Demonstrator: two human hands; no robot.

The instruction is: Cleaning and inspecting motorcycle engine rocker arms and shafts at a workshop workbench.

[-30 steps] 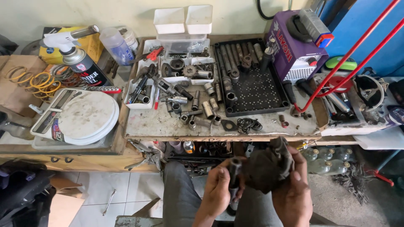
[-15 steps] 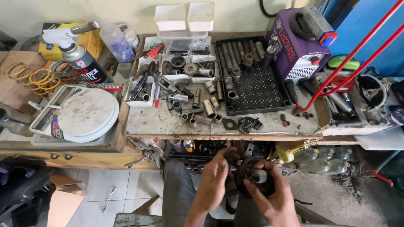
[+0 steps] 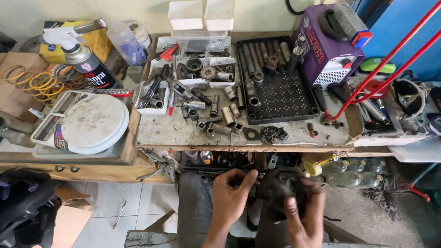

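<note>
Low in the frame, at centre right: a dark round metal part [image 3: 285, 190] was held over the lap.
Left hand [image 3: 231, 195]: fingers were closed on the part's left edge.
Right hand [image 3: 304, 216]: fingers were wrapped around its right side.
Above: a workbench [image 3: 165, 133] was strewn with sockets [image 3: 228, 115], beside a black socket tray [image 3: 280, 94].

A workshop: cluttered workbench [image 3: 183, 133] (sockets [image 3: 227, 115], welding machine [image 3: 328, 46], blowtorch [image 3: 76, 46]).

Dark round metal part [image 3: 281, 190] (greasy), held over lap, below workbench
</note>
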